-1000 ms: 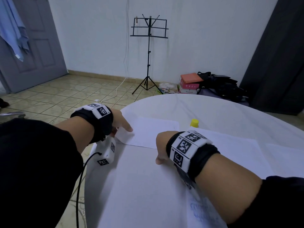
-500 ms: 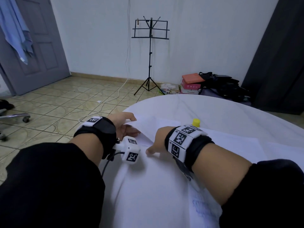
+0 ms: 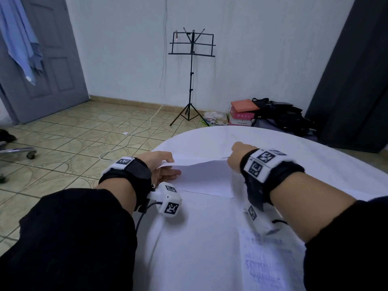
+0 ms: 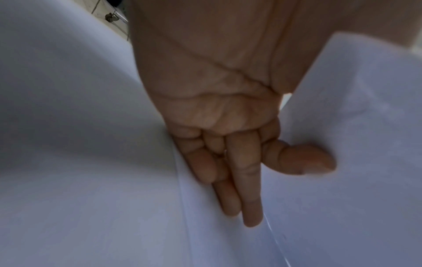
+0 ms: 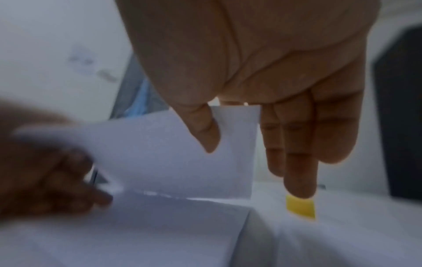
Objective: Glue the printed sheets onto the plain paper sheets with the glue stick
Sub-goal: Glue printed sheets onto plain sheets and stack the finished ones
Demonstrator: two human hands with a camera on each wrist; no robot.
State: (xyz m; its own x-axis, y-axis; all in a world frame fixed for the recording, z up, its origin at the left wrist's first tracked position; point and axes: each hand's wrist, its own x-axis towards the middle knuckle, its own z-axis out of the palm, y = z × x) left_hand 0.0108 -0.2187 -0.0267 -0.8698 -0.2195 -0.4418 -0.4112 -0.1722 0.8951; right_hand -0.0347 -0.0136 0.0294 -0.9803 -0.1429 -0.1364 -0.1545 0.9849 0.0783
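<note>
Pinching opposite corners, both hands hold a plain paper sheet (image 3: 201, 162) lifted above another sheet lying on the white table (image 3: 210, 238). The left hand (image 3: 161, 166) has its grip clamped on the near-left edge, the right hand (image 3: 237, 156) on the far-right corner. A yellow-capped glue stick (image 5: 301, 207) stands just beyond the right fingertips. A printed sheet (image 3: 266, 263) lies under the right forearm.

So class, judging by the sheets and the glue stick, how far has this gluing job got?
Nothing looks glued yet. In hand: the left hand and right hand pinch opposite edges of a plain sheet, lifted off the table. Left: the yellow-capped glue stick stands untouched, and the printed sheet lies waiting.
</note>
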